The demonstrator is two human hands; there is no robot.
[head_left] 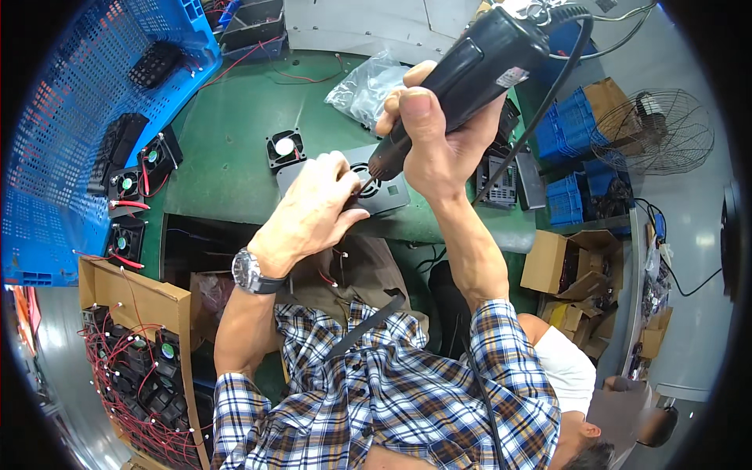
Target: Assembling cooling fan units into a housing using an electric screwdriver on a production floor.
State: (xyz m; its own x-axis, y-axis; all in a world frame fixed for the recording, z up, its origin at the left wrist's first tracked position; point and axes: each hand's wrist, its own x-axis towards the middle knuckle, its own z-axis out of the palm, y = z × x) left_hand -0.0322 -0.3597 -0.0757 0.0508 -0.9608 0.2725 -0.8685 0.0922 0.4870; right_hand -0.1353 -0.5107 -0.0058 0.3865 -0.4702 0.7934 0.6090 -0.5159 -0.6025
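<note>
My right hand point(446, 145) is wrapped round a black corded electric screwdriver point(478, 66), which slants down to the left. Its bit reaches a grey metal panel point(388, 196) with a round slotted vent, lying at the near side of the green bench. Over the left part of this panel, my left hand point(313, 200) has its fingers curled in beside the bit; what they pinch is hidden. Thin red wires with small white connectors hang just below that hand. Just beyond the panel lies a small black fan point(284, 148) with a white hub.
A blue perforated crate point(70, 149) with black fans stands at the left. Below it, a cardboard box point(137, 286) holds several wired fans. A clear plastic bag point(368, 86) lies beyond my hands. At the right are cardboard boxes point(568, 262), a caged fan point(654, 129) and a seated person point(568, 368).
</note>
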